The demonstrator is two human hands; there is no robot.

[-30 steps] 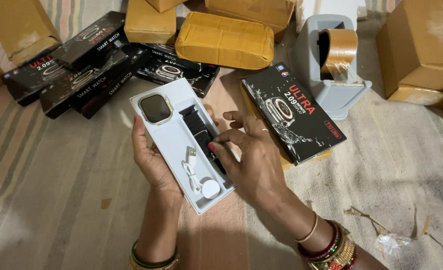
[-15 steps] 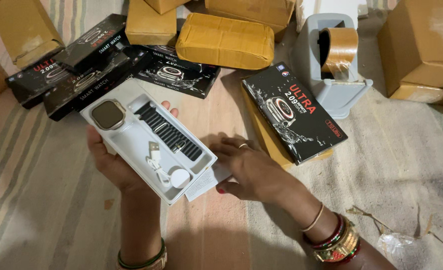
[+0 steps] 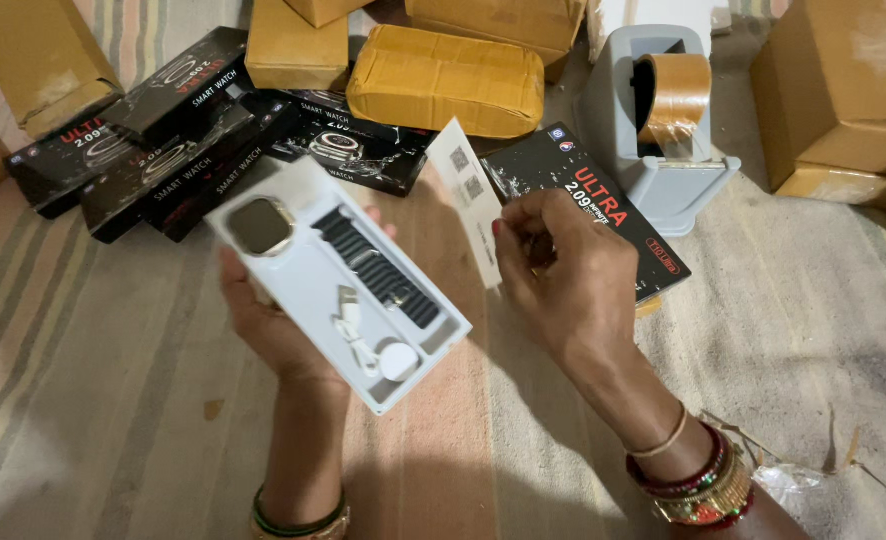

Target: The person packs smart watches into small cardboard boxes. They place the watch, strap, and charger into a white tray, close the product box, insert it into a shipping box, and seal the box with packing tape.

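Left hand (image 3: 278, 335) cradles white tray (image 3: 303, 290): gold watch face (image 3: 260, 226), black strap (image 3: 378, 268), white charger (image 3: 395, 360). Right hand (image 3: 568, 285) pinches white leaflet (image 3: 471, 195).

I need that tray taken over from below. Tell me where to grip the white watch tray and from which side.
Grip the white tray by its long edges near the middle, coming from underneath, as the left hand does. It lies flat and face up with the watch, strap and charger sitting loose in recesses, so it probably needs keeping level.

Matt white plastic tray (image 3: 308, 290), thin paper leaflet (image 3: 471, 195), glossy black cartons (image 3: 163, 130).
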